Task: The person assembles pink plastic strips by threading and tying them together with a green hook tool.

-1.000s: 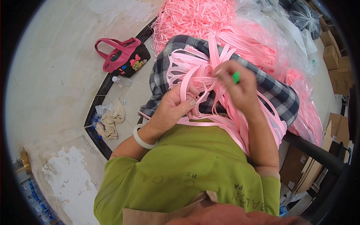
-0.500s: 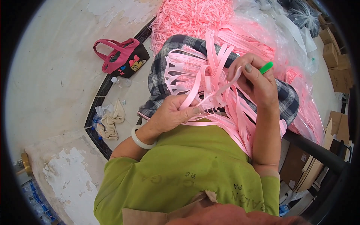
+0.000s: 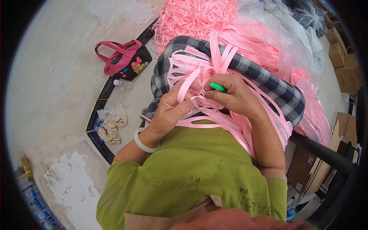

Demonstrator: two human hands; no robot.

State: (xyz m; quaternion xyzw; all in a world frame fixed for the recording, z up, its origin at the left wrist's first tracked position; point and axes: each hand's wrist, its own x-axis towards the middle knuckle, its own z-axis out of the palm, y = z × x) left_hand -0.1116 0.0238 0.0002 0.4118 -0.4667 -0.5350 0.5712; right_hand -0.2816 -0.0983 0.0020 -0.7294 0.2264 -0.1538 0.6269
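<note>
Pink rubbery straps [image 3: 245, 132] lie over my lap, some fanned out in joined strips on the checked cloth [image 3: 289, 96]. My left hand [image 3: 174, 107] is closed on a pink strap [image 3: 188, 86], thumb against the fingers, and the strap's loop stands up from the grip. Close beside it my right hand [image 3: 234, 94] pinches among the straps with thumb and forefinger. A green-handled tool [image 3: 218, 87] is tucked in that right hand. Its working end, if any, is hidden by the fingers.
Beyond my knees lies a big tangled heap of pink strips [image 3: 195, 21], with clear plastic bags [image 3: 295, 46] beside it. A pink and black handbag [image 3: 132, 59], a bottle [image 3: 124, 83] and a beige cloth [image 3: 115, 124] are at left. Cardboard boxes [image 3: 336, 55] stand right.
My right hand has come left and down, from holding a strap end drawn out to the right to pinching close beside my left hand. The green-handled tool moved with it.
</note>
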